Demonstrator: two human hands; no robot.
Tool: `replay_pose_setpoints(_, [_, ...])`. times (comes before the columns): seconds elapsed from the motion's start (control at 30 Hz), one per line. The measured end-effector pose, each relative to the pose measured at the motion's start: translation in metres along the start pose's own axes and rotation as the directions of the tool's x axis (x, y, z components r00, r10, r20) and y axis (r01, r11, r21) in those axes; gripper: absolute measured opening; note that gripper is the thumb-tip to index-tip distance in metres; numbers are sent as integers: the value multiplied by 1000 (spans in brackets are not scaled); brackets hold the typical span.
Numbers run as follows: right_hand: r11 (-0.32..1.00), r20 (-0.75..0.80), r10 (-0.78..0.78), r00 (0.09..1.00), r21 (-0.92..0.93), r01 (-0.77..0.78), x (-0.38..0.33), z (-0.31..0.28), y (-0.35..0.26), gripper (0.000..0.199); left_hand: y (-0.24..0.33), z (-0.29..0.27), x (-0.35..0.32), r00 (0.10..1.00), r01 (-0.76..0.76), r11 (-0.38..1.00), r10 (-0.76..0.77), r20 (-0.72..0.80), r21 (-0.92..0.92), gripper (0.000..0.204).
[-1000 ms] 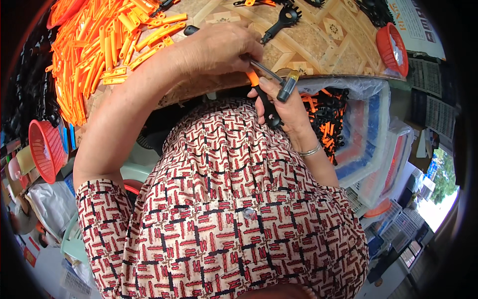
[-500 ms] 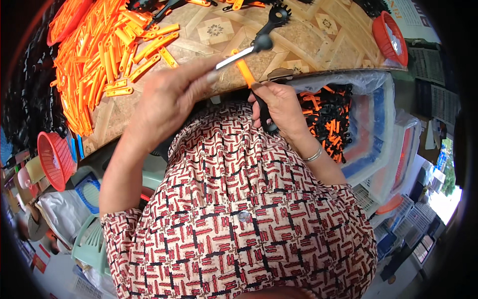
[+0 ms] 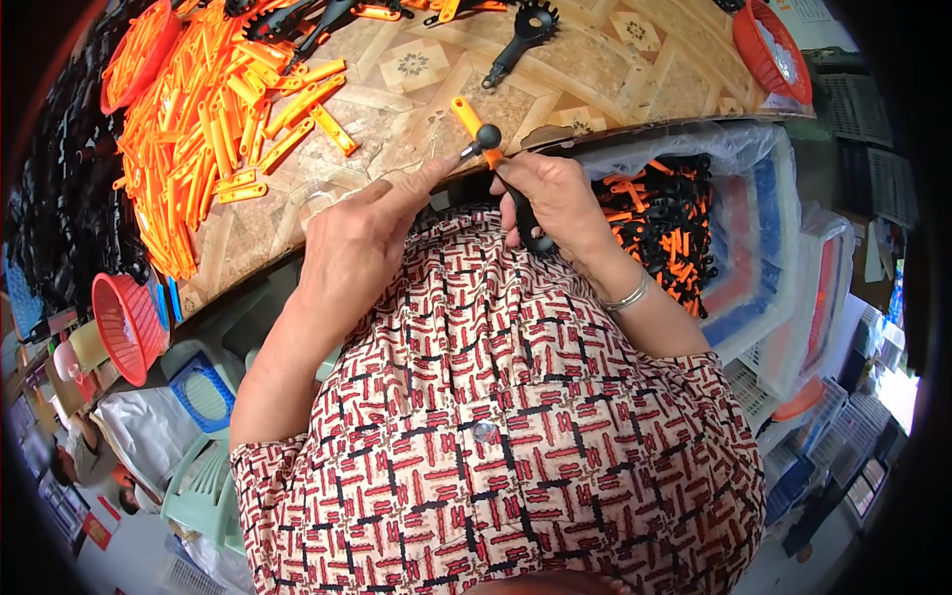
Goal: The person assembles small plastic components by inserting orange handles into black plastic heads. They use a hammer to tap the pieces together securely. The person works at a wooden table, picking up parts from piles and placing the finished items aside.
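Two bare hands are busy near the front edge of the table (image 3: 585, 74). The left hand (image 3: 355, 243) is closed around a thin metal tool (image 3: 487, 137) with a round black end. Its grip end is hidden inside the fist. The right hand (image 3: 557, 203) holds the black part of a long orange and black piece (image 3: 493, 160), and its orange end points up and left over the table edge. The round end is over the orange part, but I can't tell if they touch.

Far on the left are a heap of dark things (image 3: 59, 169) and a red basket (image 3: 132, 327). Next comes a big pile of orange strips (image 3: 213, 124) on the table. A black tool with a toothed head (image 3: 524, 46) lies past the hands. To the right, a plastic-lined bin (image 3: 759, 248) holds many black and orange pieces (image 3: 659, 238).
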State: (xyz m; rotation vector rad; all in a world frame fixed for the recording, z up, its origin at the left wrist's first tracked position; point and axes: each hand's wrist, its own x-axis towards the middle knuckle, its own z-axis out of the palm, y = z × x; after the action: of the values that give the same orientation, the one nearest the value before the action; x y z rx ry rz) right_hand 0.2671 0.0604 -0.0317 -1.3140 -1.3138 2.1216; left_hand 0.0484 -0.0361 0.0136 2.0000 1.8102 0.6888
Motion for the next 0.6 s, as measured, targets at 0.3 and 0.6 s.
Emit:
replay_pose_setpoints(0.3, [1000,39,19,999,12,-19,5,-2,1,31,2,7,-1,999,-17,999,16,-38,-40,65])
replay_pose_setpoints(0.6, [998,43,61,997,7,-61,-1,-8,-3,29,-2,-8,2,1000,8,992,-6,23,-127,51])
